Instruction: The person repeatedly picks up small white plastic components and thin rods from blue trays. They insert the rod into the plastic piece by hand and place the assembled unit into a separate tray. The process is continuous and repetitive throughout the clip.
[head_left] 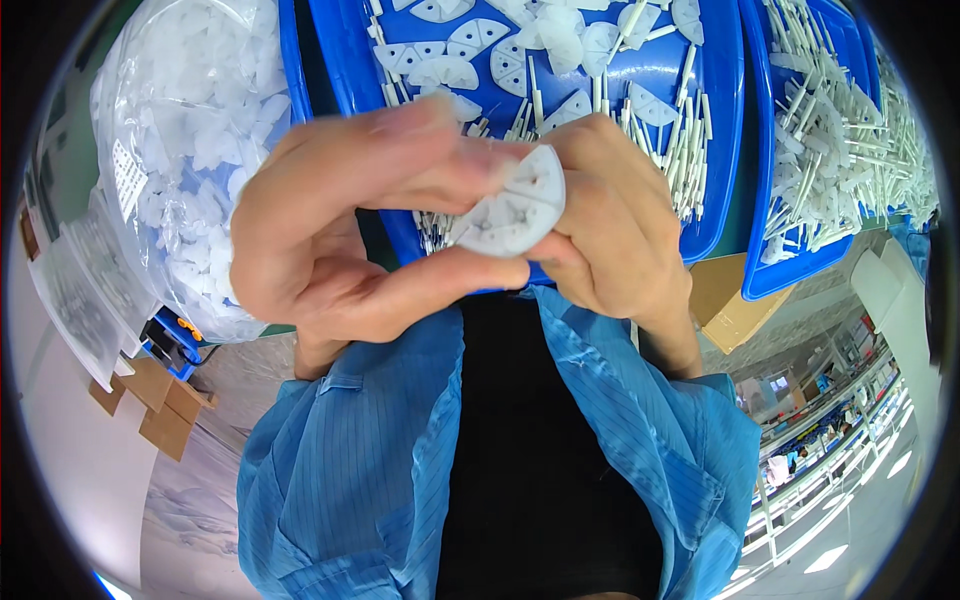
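Note:
Between my two hands is a white half-round plastic piece [512, 215] with raised ribs and small holes. My left hand [350, 215] is curled, its thumb under the piece's lower edge and its fingers along the upper edge, slightly blurred. The right hand [615, 215] grips the other end, its thumb and bent fingers closed at the rounded rim. Just beyond my hands lies a blue tray [650, 75] with similar half-round pieces [478, 38] and many thin white rods [685, 160]. Whether a rod sits behind the held piece is hidden by my fingers.
A clear plastic bag [185, 130] full of white pieces stands at the left. Another blue tray [765, 270] at the right holds white pieces with rods heaped together. Below it is a cardboard box [735, 305]. Clear plastic containers [85, 285] stand at the far left.

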